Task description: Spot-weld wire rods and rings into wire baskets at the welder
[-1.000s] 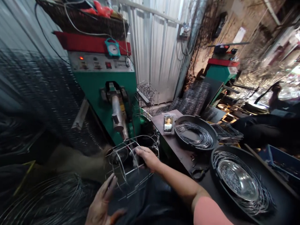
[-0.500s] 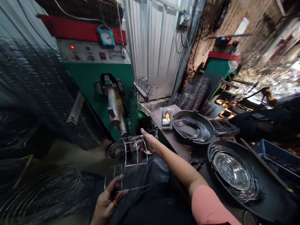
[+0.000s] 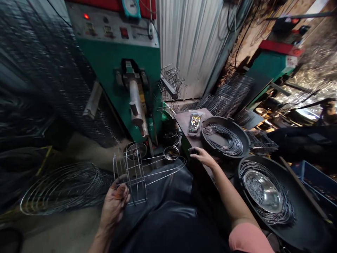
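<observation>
My left hand (image 3: 113, 203), with orange tape round a finger, is closed on a wire rack (image 3: 144, 175). The rack is made of thin shiny rods, with a boxy part at the left and a long loop stretching right above my dark apron (image 3: 168, 189). My right hand (image 3: 202, 156) is off the rack, beside the edge of the table (image 3: 181, 121). Its fingers are loosely bent and apart, with nothing seen in them. Ahead stands a green machine (image 3: 105, 58) with a thick metal arm (image 3: 134, 95) pointing down toward the rack.
On the right, a black round pan (image 3: 226, 155) holds curved wires; a larger pan (image 3: 302, 225) holds wires and a steel bowl (image 3: 277, 202) of small metal pieces. A phone (image 3: 195, 123) lies on the table. Wire loops (image 3: 65, 189) lie at left. A co-worker's dark sleeve shows at far right.
My right hand has let go of the rack and moved right to the table edge. The rack has turned in my left hand, its long loop now pointing right. The view has tilted down.
</observation>
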Available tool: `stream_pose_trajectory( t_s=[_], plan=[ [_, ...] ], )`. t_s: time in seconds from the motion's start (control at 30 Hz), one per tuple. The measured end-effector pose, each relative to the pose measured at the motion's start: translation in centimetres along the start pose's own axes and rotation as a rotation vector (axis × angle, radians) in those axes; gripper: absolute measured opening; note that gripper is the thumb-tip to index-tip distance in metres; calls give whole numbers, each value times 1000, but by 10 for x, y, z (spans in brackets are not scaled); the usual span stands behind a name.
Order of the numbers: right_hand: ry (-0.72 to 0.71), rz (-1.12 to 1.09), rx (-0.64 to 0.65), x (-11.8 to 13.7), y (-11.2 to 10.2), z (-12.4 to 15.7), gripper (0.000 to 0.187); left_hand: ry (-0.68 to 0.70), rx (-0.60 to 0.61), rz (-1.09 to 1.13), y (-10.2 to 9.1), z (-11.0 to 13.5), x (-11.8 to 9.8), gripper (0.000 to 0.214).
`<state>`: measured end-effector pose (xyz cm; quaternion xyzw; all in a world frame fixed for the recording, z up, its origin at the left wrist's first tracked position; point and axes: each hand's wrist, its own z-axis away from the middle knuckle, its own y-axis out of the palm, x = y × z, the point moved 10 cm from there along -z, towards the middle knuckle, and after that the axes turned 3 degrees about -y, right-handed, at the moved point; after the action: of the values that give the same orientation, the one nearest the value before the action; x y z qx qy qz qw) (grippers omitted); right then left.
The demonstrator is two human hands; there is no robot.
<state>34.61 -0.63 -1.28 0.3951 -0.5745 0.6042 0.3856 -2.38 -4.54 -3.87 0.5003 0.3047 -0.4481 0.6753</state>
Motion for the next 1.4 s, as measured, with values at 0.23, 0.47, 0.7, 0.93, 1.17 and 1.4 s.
stream_pose_trajectory(
  t_s=[0.23, 0.47, 0.7, 0.93, 1.17, 1.4],
  plan=[
    [-181, 174, 231, 31, 37, -5, 26, -2, -14, 3, -3, 1, -2, 36],
    [-358, 288, 292, 80, 63, 5, 28, -8, -20, -6, -3, -2, -3, 40],
    [-416, 265, 452, 116, 119, -9, 20, -46, -34, -27, 12, -15, -3, 42],
    [-428, 342, 265, 121, 119, -45, 16, -41, -36, -54, 9, -45, -19, 40],
    [-406, 304, 67, 108, 100, -78, 15, -67, -57, -67, 18, -73, -24, 53],
    [-410, 205, 5, 98, 94, -102, 14, -83, -78, -45, 22, -98, -21, 42]
  ],
)
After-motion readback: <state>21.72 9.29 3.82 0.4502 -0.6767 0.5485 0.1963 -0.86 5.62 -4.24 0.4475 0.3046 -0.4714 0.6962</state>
